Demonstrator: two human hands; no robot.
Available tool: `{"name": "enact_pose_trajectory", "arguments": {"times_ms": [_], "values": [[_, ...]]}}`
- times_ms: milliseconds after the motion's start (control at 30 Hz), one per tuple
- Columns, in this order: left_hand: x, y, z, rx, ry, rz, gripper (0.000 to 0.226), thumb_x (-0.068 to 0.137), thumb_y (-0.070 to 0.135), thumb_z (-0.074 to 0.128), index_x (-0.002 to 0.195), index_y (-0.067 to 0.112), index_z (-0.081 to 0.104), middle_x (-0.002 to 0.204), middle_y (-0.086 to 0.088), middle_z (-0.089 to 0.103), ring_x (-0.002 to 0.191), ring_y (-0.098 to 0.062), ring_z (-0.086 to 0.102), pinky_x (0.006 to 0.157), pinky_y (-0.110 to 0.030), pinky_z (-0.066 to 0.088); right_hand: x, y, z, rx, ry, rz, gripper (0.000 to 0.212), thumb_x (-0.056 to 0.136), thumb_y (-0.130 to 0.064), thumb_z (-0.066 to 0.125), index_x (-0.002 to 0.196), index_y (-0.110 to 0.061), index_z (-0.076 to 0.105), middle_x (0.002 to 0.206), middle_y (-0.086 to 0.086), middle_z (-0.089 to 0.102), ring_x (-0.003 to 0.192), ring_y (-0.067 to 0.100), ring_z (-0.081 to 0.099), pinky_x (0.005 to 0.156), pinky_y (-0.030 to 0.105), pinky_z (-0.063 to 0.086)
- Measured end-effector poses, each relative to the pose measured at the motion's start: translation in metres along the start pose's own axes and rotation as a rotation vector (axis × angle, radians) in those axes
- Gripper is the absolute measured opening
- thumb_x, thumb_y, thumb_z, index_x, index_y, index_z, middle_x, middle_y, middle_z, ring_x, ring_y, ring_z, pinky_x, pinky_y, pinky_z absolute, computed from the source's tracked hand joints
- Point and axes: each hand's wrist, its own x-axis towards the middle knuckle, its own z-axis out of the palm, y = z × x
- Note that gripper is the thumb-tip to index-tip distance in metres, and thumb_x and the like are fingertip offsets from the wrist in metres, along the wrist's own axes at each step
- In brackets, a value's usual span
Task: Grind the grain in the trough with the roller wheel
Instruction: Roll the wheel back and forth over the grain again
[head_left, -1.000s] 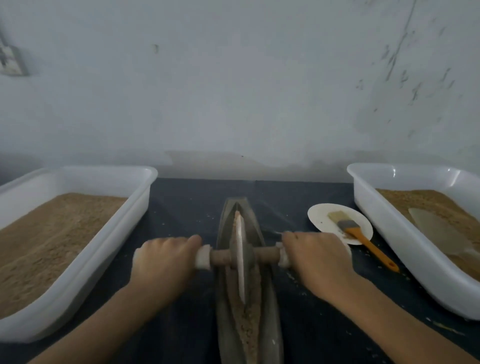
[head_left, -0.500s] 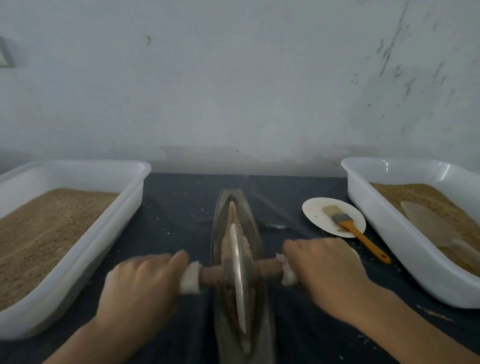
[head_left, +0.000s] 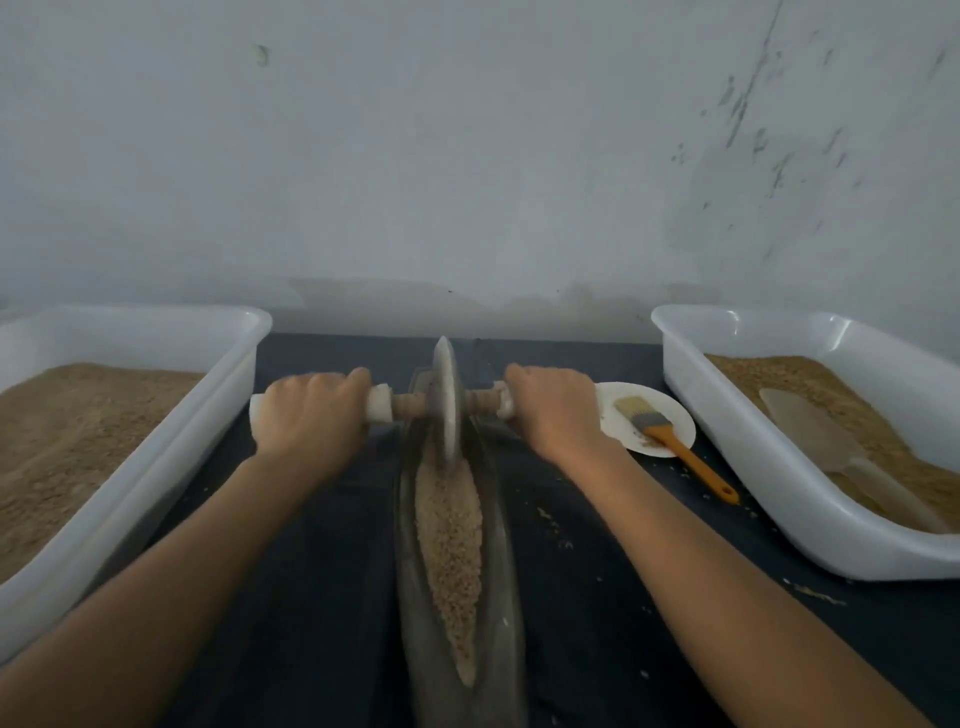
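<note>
**Roller wheel at the far end of the trough: stroke geometry**

The grey stone disc-shaped roller wheel (head_left: 447, 402) is held on a wooden axle with white-wrapped handles, one at each side. The left hand (head_left: 311, 415) is curled round the left handle and the right hand (head_left: 553, 410) round the right handle; both are clamped on the axle, knuckles up, with the arms stretched forward. The wheel stands upright on edge between the two hands, equally near to each.

The long, narrow, dark grey boat-shaped trough (head_left: 506, 571) lies directly below and between the hands. Its long axis runs from the hands back toward the body, at right angles to the axle. The wheel rests at the far end of this trough. The pale, coarse grain (head_left: 449, 535) fills the channel on the near side of the wheel, that is, behind the hands toward the body.

The next stroke is therefore judged to be a pull toward the body, along the trough axis, with equal load on both handles. Uneven pull may be expected to tilt the wheel against a trough wall and spill grain.

Beyond the right hand, a white round plate (head_left: 675, 415) carrying an orange-handled brush (head_left: 675, 447) is set just beside it. White plastic tubs of brown meal stand outside each hand.
</note>
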Motion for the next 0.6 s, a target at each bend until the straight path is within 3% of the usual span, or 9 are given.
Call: {"name": "enact_pose_trajectory", "arguments": {"times_ms": [67,167,233,300,367,433,500,600], "values": [[-0.011,0.004,-0.011,0.05,-0.026,0.041,0.035,0.077,0.038,0.071,0.08,0.025,0.039,0.074,0.007,0.061,0.065,-0.019,0.06,0.053,-0.029,0.029,-0.019,0.002,-0.003,0.071,-0.09,-0.001,0.022,0.083,-0.039,0.063,0.09,-0.023,0.05,0.085,0.0,0.067,0.074,0.027,0.063,0.056,0.033,0.034],[-0.061,0.006,-0.037,0.041,-0.065,0.161,0.048,0.06,0.034,0.084,0.076,0.028,0.039,0.061,0.01,0.048,0.05,-0.013,0.046,0.05,-0.026,0.021,-0.074,0.006,-0.029,0.163,-0.266,-0.048,0.025,0.08,-0.045,0.059,0.083,-0.029,0.04,0.079,-0.003,0.062,0.07,0.025,0.061,0.059,0.037,0.044],[-0.099,0.006,-0.054,-0.064,0.055,0.273,0.046,0.049,0.02,0.087,0.071,0.023,0.046,0.057,0.007,0.042,0.045,-0.017,0.041,0.051,-0.026,0.022,-0.115,0.006,-0.052,0.127,-0.212,-0.116,0.035,0.068,-0.045,0.07,0.077,-0.03,0.04,0.068,-0.007,0.056,0.058,0.018,0.057,0.05,0.035,0.045],[-0.124,0.004,-0.064,-0.083,0.198,0.319,0.031,0.06,0.012,0.075,0.07,0.022,0.048,0.058,0.002,0.039,0.047,-0.022,0.043,0.052,-0.032,0.025,-0.14,0.005,-0.071,0.157,-0.066,-0.167,0.047,0.045,-0.036,0.084,0.067,-0.028,0.043,0.054,-0.009,0.047,0.041,0.013,0.046,0.036,0.028,0.033],[-0.13,0.002,-0.063,-0.091,0.207,0.32,0.029,0.059,0.011,0.074,0.068,0.022,0.048,0.057,0.003,0.039,0.047,-0.022,0.044,0.052,-0.031,0.026,-0.145,0.003,-0.075,0.161,-0.081,-0.179,0.051,0.035,-0.029,0.087,0.062,-0.026,0.044,0.05,-0.009,0.044,0.037,0.013,0.042,0.034,0.027,0.028],[-0.114,0.001,-0.055,-0.121,0.123,0.296,0.042,0.043,0.012,0.085,0.065,0.022,0.051,0.053,0.004,0.043,0.042,-0.021,0.045,0.051,-0.027,0.025,-0.13,0.002,-0.065,0.139,-0.18,-0.152,0.043,0.051,-0.034,0.084,0.069,-0.025,0.046,0.058,-0.008,0.051,0.045,0.015,0.05,0.038,0.03,0.036],[-0.084,0.001,-0.038,-0.094,0.048,0.266,0.051,0.034,0.017,0.092,0.065,0.021,0.052,0.052,0.004,0.047,0.041,-0.02,0.047,0.051,-0.024,0.023,-0.1,0.001,-0.047,0.1,-0.246,-0.08,0.028,0.077,-0.04,0.067,0.082,-0.027,0.044,0.076,-0.005,0.06,0.063,0.021,0.059,0.051,0.032,0.038],[-0.027,0.0,-0.014,0.055,-0.008,0.154,0.042,0.053,0.027,0.087,0.071,0.023,0.05,0.06,0.004,0.057,0.05,-0.023,0.057,0.051,-0.027,0.024,-0.049,0.002,-0.014,0.1,-0.154,-0.003,0.022,0.084,-0.034,0.062,0.085,-0.025,0.042,0.085,0.0,0.065,0.073,0.029,0.063,0.055,0.033,0.027]]}}
